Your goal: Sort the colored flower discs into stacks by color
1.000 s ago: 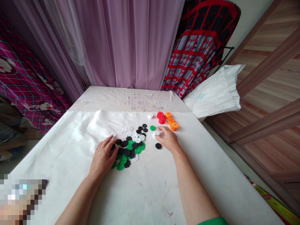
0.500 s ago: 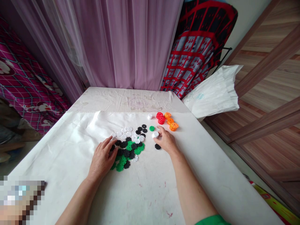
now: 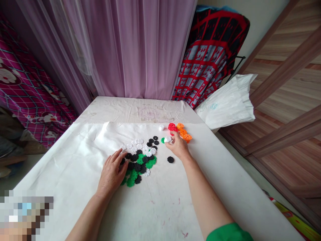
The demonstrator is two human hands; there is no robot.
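Between the thumb and fingers of my right hand (image 3: 181, 147) is a stack of white notched discs (image 3: 168, 139). Partly behind it lies a green disc (image 3: 163, 140), and a black disc (image 3: 170, 159) rests nearer to me. My left hand (image 3: 112, 172), fingers spread, touches the left edge of a loose pile of flat flower-shaped discs. The pile has green discs (image 3: 132, 178), black discs (image 3: 137, 166) and white discs (image 3: 136, 145) overlapping one another. A few black discs (image 3: 152, 140) sit at its far right.
Past my right hand are red discs (image 3: 172, 127), orange discs (image 3: 186, 134) and a small white stack (image 3: 161, 128). A white bag (image 3: 228, 103) hangs by the right edge of the cloth-covered table (image 3: 160, 207). Purple curtains (image 3: 132, 50) close off the far side.
My right hand has moved slightly away from me with the white stack, towards the green disc and the red ones. My left hand stays at the pile. The view has shifted slightly.
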